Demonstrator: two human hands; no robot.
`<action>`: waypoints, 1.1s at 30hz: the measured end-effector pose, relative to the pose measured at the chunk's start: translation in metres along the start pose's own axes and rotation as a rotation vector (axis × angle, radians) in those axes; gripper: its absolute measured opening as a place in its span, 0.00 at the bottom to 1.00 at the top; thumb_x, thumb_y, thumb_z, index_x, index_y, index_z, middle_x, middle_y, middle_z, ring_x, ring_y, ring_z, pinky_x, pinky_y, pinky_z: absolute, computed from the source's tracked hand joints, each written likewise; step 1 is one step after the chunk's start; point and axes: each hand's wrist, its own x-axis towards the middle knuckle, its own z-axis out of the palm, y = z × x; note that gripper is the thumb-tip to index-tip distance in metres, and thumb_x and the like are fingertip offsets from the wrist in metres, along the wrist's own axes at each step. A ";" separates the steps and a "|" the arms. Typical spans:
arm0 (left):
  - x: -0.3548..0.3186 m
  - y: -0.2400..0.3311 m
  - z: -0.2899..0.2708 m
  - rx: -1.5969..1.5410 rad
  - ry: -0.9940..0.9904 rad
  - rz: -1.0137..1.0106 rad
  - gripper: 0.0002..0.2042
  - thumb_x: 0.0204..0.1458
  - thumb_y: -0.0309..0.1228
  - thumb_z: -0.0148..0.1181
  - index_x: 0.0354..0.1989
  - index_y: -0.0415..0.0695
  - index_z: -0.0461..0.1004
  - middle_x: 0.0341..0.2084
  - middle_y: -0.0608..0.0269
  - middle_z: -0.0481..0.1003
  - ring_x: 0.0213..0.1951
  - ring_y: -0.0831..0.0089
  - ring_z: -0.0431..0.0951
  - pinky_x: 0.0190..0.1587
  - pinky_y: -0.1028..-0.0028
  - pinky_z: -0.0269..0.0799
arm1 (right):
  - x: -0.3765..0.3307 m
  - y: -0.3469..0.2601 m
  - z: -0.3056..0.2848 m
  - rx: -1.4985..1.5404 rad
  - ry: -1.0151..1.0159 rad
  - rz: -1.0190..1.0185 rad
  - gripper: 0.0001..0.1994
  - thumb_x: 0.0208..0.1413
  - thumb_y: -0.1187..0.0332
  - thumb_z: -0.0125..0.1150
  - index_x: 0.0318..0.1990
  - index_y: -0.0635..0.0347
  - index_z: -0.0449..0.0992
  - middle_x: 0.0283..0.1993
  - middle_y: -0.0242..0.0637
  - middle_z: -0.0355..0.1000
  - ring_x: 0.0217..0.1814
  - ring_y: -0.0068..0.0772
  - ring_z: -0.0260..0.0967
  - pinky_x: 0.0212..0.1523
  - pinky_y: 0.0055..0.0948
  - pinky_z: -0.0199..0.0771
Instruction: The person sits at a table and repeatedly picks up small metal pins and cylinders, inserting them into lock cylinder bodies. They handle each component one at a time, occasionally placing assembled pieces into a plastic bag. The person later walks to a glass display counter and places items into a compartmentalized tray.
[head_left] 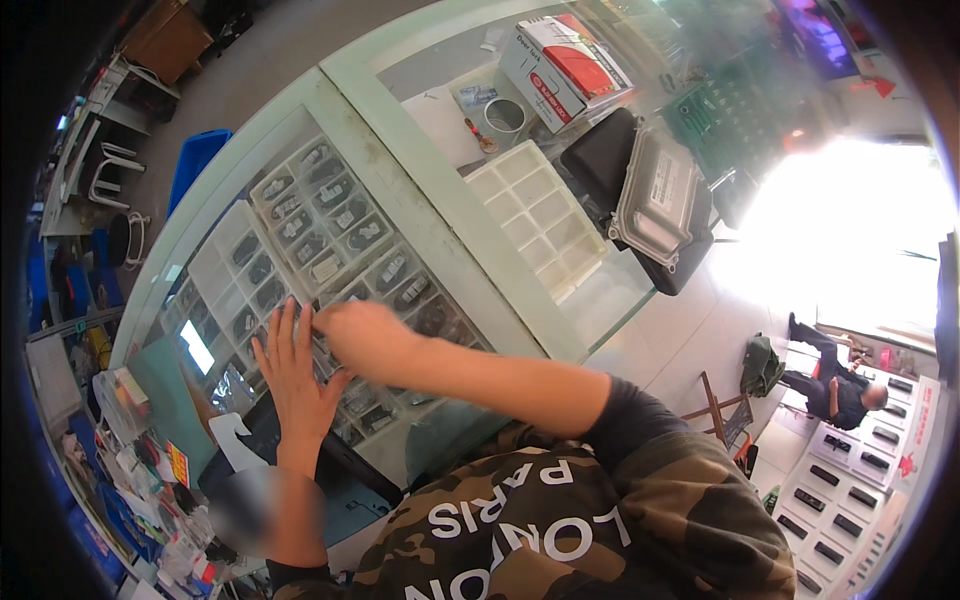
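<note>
My left hand (pixel 298 380) is stretched out over the glass top of a display counter (pixel 350 110), its fingers spread and pointing away from me. Just to its right, my right hand (pixel 362 338) is curled closed and slightly blurred. Whatever it may hold is hidden by its fingers. The two hands nearly meet at the left fingertips. Beneath and around them show white divided trays (pixel 270 225) with small dark items that look like key fobs (pixel 335 193) in their compartments.
Farther right are a white divided tray (pixel 525 180), a red and white box (pixel 565 75), a roll of tape (pixel 504 115) and a silver metal case (pixel 658 195). A dark tray-like object (pixel 350 480) lies near my left forearm. Someone in dark clothes (pixel 835 390) sits at far right.
</note>
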 end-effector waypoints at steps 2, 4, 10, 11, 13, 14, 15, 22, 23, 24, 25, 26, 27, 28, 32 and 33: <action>0.006 -0.006 0.003 0.087 -0.087 0.109 0.35 0.43 0.51 0.56 0.59 0.48 0.56 0.61 0.61 0.52 0.62 0.59 0.49 0.62 0.51 0.36 | -0.006 0.017 -0.041 -0.147 0.110 0.137 0.11 0.43 0.71 0.53 0.36 0.63 0.71 0.37 0.46 0.70 0.35 0.45 0.71 0.36 0.38 0.71; 0.007 -0.012 0.009 0.061 -0.119 0.140 0.30 0.45 0.44 0.58 0.58 0.49 0.59 0.60 0.62 0.54 0.61 0.59 0.52 0.61 0.52 0.41 | -0.018 0.050 -0.112 -0.418 0.670 -0.018 0.13 0.48 0.69 0.53 0.42 0.62 0.71 0.43 0.42 0.70 0.36 0.43 0.71 0.39 0.35 0.70; -0.010 -0.014 0.006 0.190 -0.127 0.114 0.27 0.46 0.36 0.58 0.57 0.48 0.60 0.59 0.63 0.55 0.58 0.62 0.57 0.59 0.54 0.48 | -0.019 0.110 -0.257 -0.727 0.657 0.644 0.34 0.43 0.55 0.59 0.60 0.49 0.56 0.59 0.49 0.57 0.59 0.47 0.58 0.56 0.37 0.59; -0.011 -0.013 0.003 0.205 -0.146 0.101 0.27 0.46 0.36 0.58 0.57 0.47 0.60 0.59 0.63 0.55 0.58 0.62 0.57 0.59 0.54 0.47 | -0.013 0.119 -0.257 -0.761 0.570 0.686 0.37 0.40 0.52 0.62 0.59 0.47 0.56 0.59 0.48 0.57 0.59 0.47 0.57 0.54 0.39 0.61; -0.013 -0.011 -0.003 0.125 -0.145 0.097 0.27 0.46 0.37 0.58 0.56 0.46 0.61 0.59 0.63 0.56 0.58 0.62 0.57 0.59 0.52 0.46 | -0.011 0.136 -0.254 -0.775 0.496 0.750 0.41 0.35 0.49 0.65 0.60 0.42 0.54 0.61 0.47 0.54 0.61 0.50 0.54 0.54 0.43 0.60; -0.013 -0.010 -0.005 0.097 -0.136 0.098 0.26 0.46 0.37 0.58 0.56 0.46 0.62 0.59 0.62 0.56 0.58 0.62 0.57 0.59 0.51 0.46 | -0.012 0.145 -0.252 -0.755 0.509 0.769 0.44 0.33 0.48 0.65 0.62 0.39 0.52 0.62 0.47 0.52 0.62 0.52 0.51 0.56 0.44 0.58; -0.013 -0.009 -0.008 0.084 -0.142 0.092 0.26 0.46 0.37 0.58 0.55 0.46 0.62 0.58 0.62 0.56 0.58 0.62 0.57 0.59 0.51 0.45 | -0.012 0.154 -0.251 -0.736 0.523 0.789 0.46 0.31 0.47 0.65 0.63 0.36 0.49 0.63 0.47 0.49 0.64 0.53 0.48 0.57 0.45 0.55; 0.035 0.004 -0.019 -0.067 0.092 0.154 0.21 0.46 0.33 0.57 0.52 0.50 0.66 0.53 0.60 0.63 0.56 0.60 0.61 0.58 0.50 0.48 | -0.015 0.180 -0.268 -0.554 0.486 0.557 0.44 0.33 0.52 0.65 0.62 0.38 0.51 0.57 0.51 0.57 0.60 0.52 0.53 0.57 0.42 0.55; 0.059 0.011 -0.016 -0.136 0.123 0.247 0.20 0.46 0.30 0.56 0.50 0.48 0.67 0.51 0.60 0.65 0.54 0.60 0.62 0.56 0.52 0.51 | -0.013 0.176 -0.263 -0.598 0.500 0.558 0.41 0.34 0.51 0.64 0.61 0.38 0.54 0.57 0.51 0.57 0.59 0.53 0.54 0.56 0.43 0.57; 0.091 0.021 -0.009 -0.200 0.165 0.346 0.18 0.46 0.28 0.56 0.48 0.47 0.68 0.48 0.60 0.67 0.52 0.60 0.64 0.55 0.55 0.55 | -0.013 0.171 -0.254 -0.642 0.515 0.558 0.39 0.35 0.50 0.64 0.60 0.37 0.56 0.58 0.50 0.56 0.58 0.55 0.55 0.54 0.44 0.60; 0.124 0.036 0.002 -0.250 0.286 0.465 0.17 0.44 0.27 0.56 0.45 0.46 0.69 0.44 0.60 0.68 0.48 0.62 0.67 0.52 0.60 0.60 | -0.012 0.165 -0.245 -0.684 0.533 0.560 0.37 0.35 0.49 0.63 0.59 0.36 0.59 0.59 0.50 0.56 0.58 0.56 0.56 0.53 0.45 0.62; 0.155 0.056 0.015 -0.255 0.294 0.477 0.15 0.43 0.27 0.56 0.43 0.45 0.69 0.43 0.60 0.69 0.47 0.63 0.68 0.51 0.64 0.61 | -0.010 0.158 -0.239 -0.600 0.497 0.589 0.42 0.31 0.48 0.63 0.60 0.24 0.54 0.63 0.47 0.48 0.61 0.61 0.49 0.55 0.48 0.59; 0.186 0.075 0.028 -0.191 0.357 0.577 0.13 0.43 0.28 0.56 0.39 0.44 0.70 0.41 0.61 0.70 0.45 0.63 0.69 0.48 0.65 0.63 | -0.009 0.153 -0.233 -0.618 0.501 0.588 0.41 0.31 0.48 0.63 0.60 0.25 0.54 0.63 0.47 0.49 0.61 0.60 0.50 0.55 0.48 0.59; 0.208 0.093 0.041 -0.134 0.330 0.594 0.12 0.43 0.29 0.56 0.38 0.44 0.71 0.39 0.61 0.70 0.44 0.63 0.69 0.46 0.66 0.63 | -0.010 0.148 -0.224 -0.635 0.503 0.591 0.41 0.31 0.49 0.63 0.60 0.26 0.54 0.62 0.47 0.49 0.61 0.60 0.50 0.55 0.48 0.59; 0.242 0.119 0.073 -0.076 0.132 0.537 0.11 0.42 0.31 0.58 0.35 0.43 0.72 0.33 0.62 0.70 0.40 0.65 0.70 0.40 0.67 0.64 | -0.011 0.141 -0.224 -0.557 0.514 0.602 0.41 0.30 0.50 0.63 0.60 0.27 0.56 0.61 0.46 0.52 0.60 0.59 0.51 0.55 0.49 0.59; 0.242 0.118 0.075 -0.093 0.156 0.534 0.10 0.42 0.31 0.58 0.33 0.43 0.71 0.31 0.62 0.70 0.39 0.65 0.69 0.40 0.67 0.64 | -0.010 0.141 -0.226 -0.508 0.517 0.592 0.41 0.30 0.50 0.63 0.59 0.27 0.57 0.61 0.45 0.53 0.60 0.58 0.51 0.55 0.49 0.59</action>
